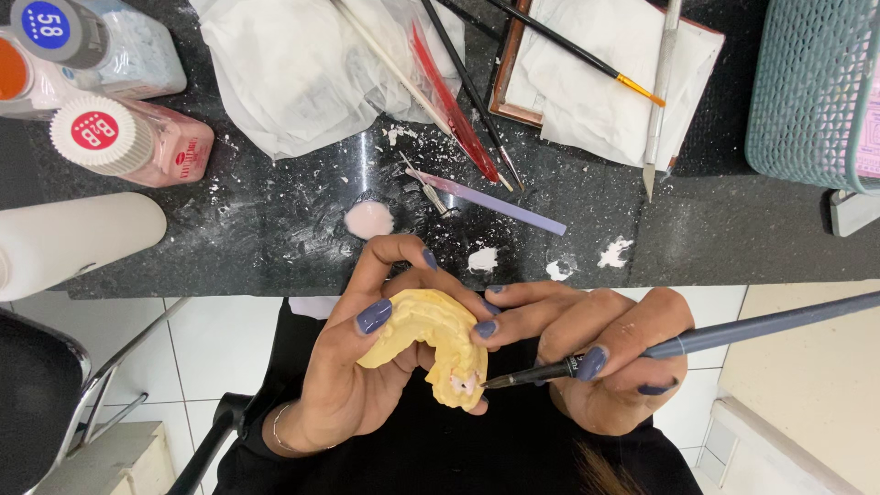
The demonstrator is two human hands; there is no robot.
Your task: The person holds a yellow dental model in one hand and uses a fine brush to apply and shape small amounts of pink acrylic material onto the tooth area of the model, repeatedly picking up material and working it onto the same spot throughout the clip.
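Cast (417,339): yellow dental model, lower centre of frame, held below the near edge of the counter (715,238), over the person's dark lap.

Left hand (367,357): fingers curled around the cast from the left and underneath. Thumb lies over the top arch; fingertips wrap the far side. Grip closed on the cast, palm toward the camera.

Right hand (605,357): closed on a thin brush (715,337), pinched between thumb and forefinger, the other fingers folded in. Two fingertips reach across and touch the right edge of the cast. Brush handle runs out to the right edge of frame; its dark tip meets the pinkish-white tooth area (463,380) at the lower right end of the cast.

Counter, upper half of frame: black, speckled, with white crumbs. Pink blob (368,219) just above the left hand. Lilac strip (500,203) to its right. Crumpled tissue (302,64) at upper centre-left, with a red tool (454,101) lying on it. Pink bottle (137,139) on its side at upper left. Teal basket (811,87) at upper right.
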